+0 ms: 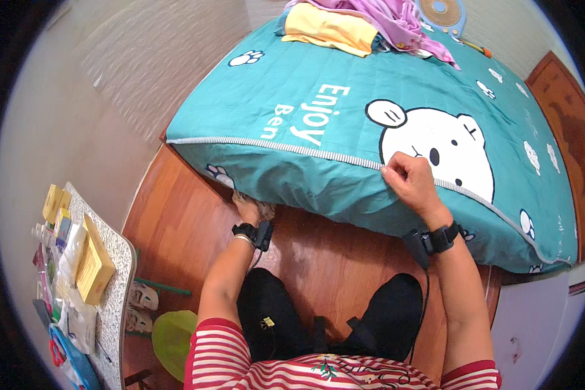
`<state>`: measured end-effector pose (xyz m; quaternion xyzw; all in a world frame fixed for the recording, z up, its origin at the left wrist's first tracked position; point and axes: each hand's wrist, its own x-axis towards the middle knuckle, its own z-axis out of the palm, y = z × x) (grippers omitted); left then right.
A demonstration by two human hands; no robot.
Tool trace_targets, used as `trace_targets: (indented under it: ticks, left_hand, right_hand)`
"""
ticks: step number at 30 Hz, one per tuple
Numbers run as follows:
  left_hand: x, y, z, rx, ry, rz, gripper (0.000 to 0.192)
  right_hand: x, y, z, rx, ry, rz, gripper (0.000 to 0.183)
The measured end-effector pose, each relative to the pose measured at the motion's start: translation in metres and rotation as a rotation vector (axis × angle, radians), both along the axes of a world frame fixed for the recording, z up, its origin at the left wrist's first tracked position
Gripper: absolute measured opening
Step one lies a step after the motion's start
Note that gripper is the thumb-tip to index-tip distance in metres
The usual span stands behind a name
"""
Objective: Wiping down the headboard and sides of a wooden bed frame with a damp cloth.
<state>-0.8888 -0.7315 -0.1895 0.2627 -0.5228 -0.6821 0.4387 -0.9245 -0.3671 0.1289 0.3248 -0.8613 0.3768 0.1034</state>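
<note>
A teal fitted bed cover (273, 97) with a white bear, paw prints and lettering lies over a mattress. Striped piping (282, 146) runs along its near edge, and the side below it hangs in wrinkles. At that edge, beside the bear's face, my right hand (409, 183) pinches the piping between thumb and fingers. My left hand (247, 207) reaches down to the lower border of the cover's side, near a paw print; its fingers are mostly hidden there, so its hold cannot be made out. Both wrists wear black straps with small devices.
Folded yellow cloth (329, 29) and a pink-purple cloth (395, 19) lie on the bed's far part, near a blue fan (441, 12). At left stands a speckled table (119, 263) with boxes and bags, a green stool (173, 341) beside it. A wooden headboard (560, 107) rises at right.
</note>
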Motion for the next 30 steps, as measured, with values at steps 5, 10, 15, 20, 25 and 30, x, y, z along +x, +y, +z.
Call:
trace_targets:
  ticks: [5,10,15,20,25,30]
  left_hand:
    - [0.019,-0.081,-0.02,-0.275,-0.144,0.094,0.042]
    - [0.013,-0.112,-0.003,-0.33,-0.229,-0.007,0.039]
    - [0.016,-0.086,-0.014,-0.256,-0.281,0.051,0.034]
    - [0.009,0.062,0.057,0.305,-0.089,-0.411,0.024]
    - [0.02,0.115,-0.025,0.799,-0.483,-0.738,0.019]
    - [0.02,0.25,-0.027,0.704,-0.226,-1.016,0.031]
  right_hand:
    - [0.004,-0.005,0.002,-0.01,-0.015,0.02,0.022]
    - [0.0,0.004,0.001,0.009,-0.036,0.0,0.022]
    - [-0.002,-0.003,0.001,-0.006,-0.042,0.015,0.022]
    - [-0.006,0.013,0.001,0.054,-0.03,-0.027,0.023]
    - [0.005,-0.02,0.005,-0.038,-0.021,0.067,0.022]
    - [0.002,-0.005,-0.004,-0.003,-0.021,0.027,0.022]
